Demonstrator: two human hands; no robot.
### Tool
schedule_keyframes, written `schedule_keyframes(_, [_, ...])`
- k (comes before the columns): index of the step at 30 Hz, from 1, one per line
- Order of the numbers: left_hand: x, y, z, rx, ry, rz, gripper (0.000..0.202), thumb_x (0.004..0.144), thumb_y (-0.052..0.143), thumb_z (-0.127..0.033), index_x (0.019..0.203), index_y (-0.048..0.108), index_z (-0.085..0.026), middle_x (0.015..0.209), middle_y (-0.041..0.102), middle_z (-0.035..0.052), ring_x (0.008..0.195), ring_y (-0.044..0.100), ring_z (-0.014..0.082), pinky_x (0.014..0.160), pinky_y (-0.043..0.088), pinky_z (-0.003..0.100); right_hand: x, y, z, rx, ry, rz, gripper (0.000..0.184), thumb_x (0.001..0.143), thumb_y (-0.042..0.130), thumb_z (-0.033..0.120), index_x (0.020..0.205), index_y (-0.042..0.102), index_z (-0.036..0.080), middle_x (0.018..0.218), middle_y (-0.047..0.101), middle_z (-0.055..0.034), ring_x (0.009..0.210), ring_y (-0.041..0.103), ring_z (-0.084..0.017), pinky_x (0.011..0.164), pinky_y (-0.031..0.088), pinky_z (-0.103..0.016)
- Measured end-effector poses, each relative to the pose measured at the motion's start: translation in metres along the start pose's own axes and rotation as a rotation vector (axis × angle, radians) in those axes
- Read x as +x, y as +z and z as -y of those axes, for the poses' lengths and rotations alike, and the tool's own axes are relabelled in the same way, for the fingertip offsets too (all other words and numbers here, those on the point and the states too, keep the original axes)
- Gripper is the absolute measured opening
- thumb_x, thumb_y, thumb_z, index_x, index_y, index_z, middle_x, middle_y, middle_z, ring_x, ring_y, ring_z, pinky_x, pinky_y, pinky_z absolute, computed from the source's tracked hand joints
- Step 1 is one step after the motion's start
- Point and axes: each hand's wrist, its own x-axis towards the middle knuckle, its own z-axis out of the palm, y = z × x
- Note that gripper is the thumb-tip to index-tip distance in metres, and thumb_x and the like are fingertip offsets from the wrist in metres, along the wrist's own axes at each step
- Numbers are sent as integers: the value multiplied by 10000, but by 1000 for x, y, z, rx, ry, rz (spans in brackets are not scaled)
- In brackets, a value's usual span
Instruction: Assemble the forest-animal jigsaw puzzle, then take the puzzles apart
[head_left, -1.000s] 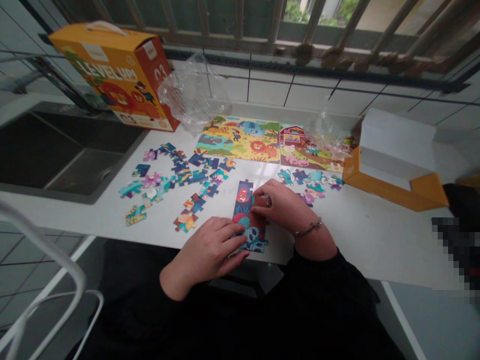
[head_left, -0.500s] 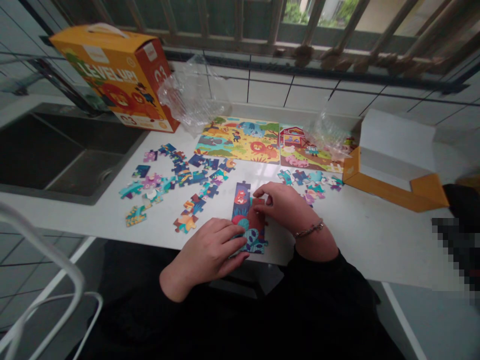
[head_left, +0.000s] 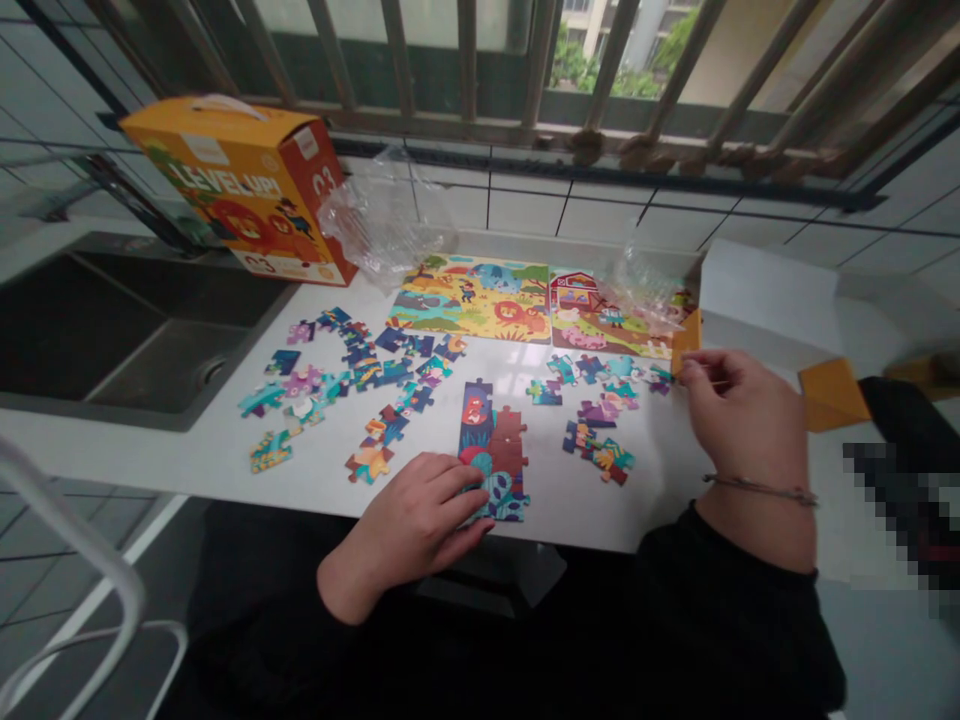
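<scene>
A partly joined jigsaw puzzle [head_left: 507, 440] lies near the counter's front edge, with a red animal on dark blue, brown pieces and teal leaves. My left hand [head_left: 420, 525] rests over its lower left side, fingers stretched out and a little apart, covering part of it. Out to the right, my right hand [head_left: 739, 415] is over the open orange box's front wall, thumb and forefinger pinched together. What sits between those fingertips, if anything, I cannot make out. Loose puzzle pieces [head_left: 600, 458] lie between the joined puzzle and my right hand.
More loose pieces [head_left: 304, 380] spread across the left. Behind are a lion picture board [head_left: 480, 300] and a farm picture board [head_left: 589, 325], crumpled clear plastic [head_left: 386, 215] and an orange puzzle box [head_left: 232, 190]. A dark sink [head_left: 150, 400] is at left, an open box [head_left: 832, 395] at right.
My right hand has left the joined puzzle and moved right, to the open box's edge. That uncovers the brown pieces and the loose pieces at right. My left hand stays on the puzzle.
</scene>
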Motion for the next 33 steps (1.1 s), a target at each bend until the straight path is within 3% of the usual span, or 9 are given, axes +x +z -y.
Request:
schedule_keyframes(6, [-2, 1, 1, 4, 0, 5, 168, 1033, 714, -270, 1192, 714, -213, 1171, 787, 97, 1049, 725, 286, 892, 579, 464, -2, -21, -16, -72, 135, -102, 337, 918, 627, 379, 1082, 839, 174, 870, 792, -123, 731, 660, -255, 663, 400, -360])
schedule_keyframes(15, [-2, 0, -1, 18, -9, 57, 156, 1049, 695, -307, 1175, 709, -217, 1162, 788, 83, 1054, 725, 276, 912, 571, 458, 7, 4, -15, -121, 113, 94, 339, 853, 620, 438, 1004, 820, 209, 891, 801, -103, 783, 686, -280, 672, 408, -363])
schedule_keyframes(20, [-5, 2, 1, 22, -6, 55, 229, 1055, 719, -407, 1182, 703, -218, 1189, 791, 82, 1053, 723, 274, 902, 564, 455, 9, 8, -19, -164, 109, 215, 339, 854, 613, 447, 1021, 809, 226, 905, 801, -96, 833, 698, -301, 682, 414, -369])
schedule_keyframes(27, [-8, 6, 4, 10, 22, 52, 362, 1042, 721, -546, 1180, 701, -212, 1125, 798, 88, 1009, 712, 269, 871, 546, 436, 10, 11, -27, -171, 89, 249, 347, 873, 602, 469, 1032, 795, 228, 922, 809, -100, 841, 702, -300, 684, 424, -379])
schedule_keyframes(33, [-8, 5, 5, 6, 43, 62, 286, 1058, 715, -498, 1138, 712, -224, 1027, 788, 67, 976, 707, 250, 853, 539, 417, 12, 12, -25, -189, 104, 297, 360, 897, 593, 488, 1062, 792, 238, 969, 821, -96, 869, 705, -295, 692, 423, -380])
